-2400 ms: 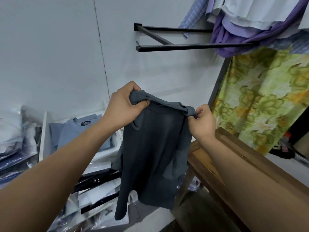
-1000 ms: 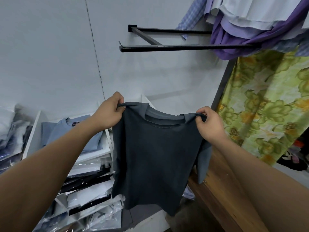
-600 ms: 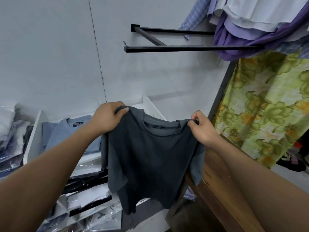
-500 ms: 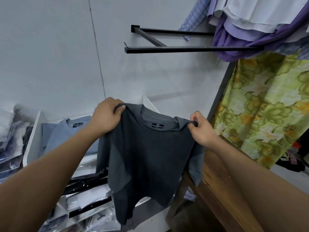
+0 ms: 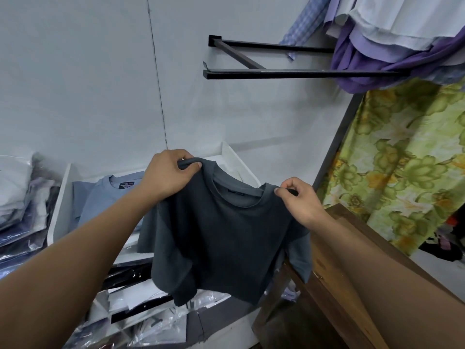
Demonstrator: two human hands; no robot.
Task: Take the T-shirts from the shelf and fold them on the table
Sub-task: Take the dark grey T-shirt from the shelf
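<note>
A dark grey T-shirt (image 5: pixel 221 238) hangs in the air in front of me, held up by its two shoulders with the neck opening at the top. My left hand (image 5: pixel 168 176) grips the left shoulder, fingers curled over a bunched fold. My right hand (image 5: pixel 299 201) pinches the right shoulder between thumb and fingers. The shirt's hem bunches up low, and one sleeve droops over the edge of the wooden table (image 5: pixel 334 273). A light blue T-shirt (image 5: pixel 108 197) lies flat in the white shelf (image 5: pixel 61 205) behind.
Bagged garments (image 5: pixel 17 205) are stacked at the left and on lower shelf levels (image 5: pixel 141 306). A black metal wall bracket (image 5: pixel 276 71) juts out overhead, with purple and white shirts (image 5: pixel 392 34) hanging on it. A green floral curtain (image 5: pixel 402 159) hangs at the right.
My hands spread apart along the collar, opening the shirt out flat by its shoulders, then dropped slightly lower. The shirt swung and its hem lifted and bunched.
</note>
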